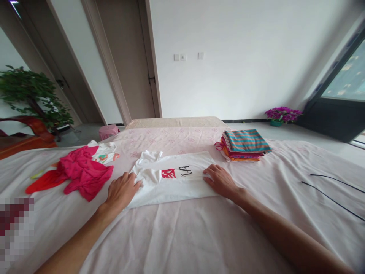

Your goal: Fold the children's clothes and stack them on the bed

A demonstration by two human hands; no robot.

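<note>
A white T-shirt (171, 179) with a red and black print lies partly folded on the pale pink sheet (182, 236). My left hand (122, 190) rests flat on the shirt's left end, fingers stretched out. On the shirt's right edge lies my right hand (219, 179), also flat with fingers together and extended. Neither hand grips anything.
A heap of pink and red garments (82, 172) lies to the left with a white printed top (104, 151) behind it. A stack of folded striped and coloured clothes (243, 145) sits at the right. Two thin black cords (333, 190) cross the sheet far right. A pink stool (108, 131) stands beyond.
</note>
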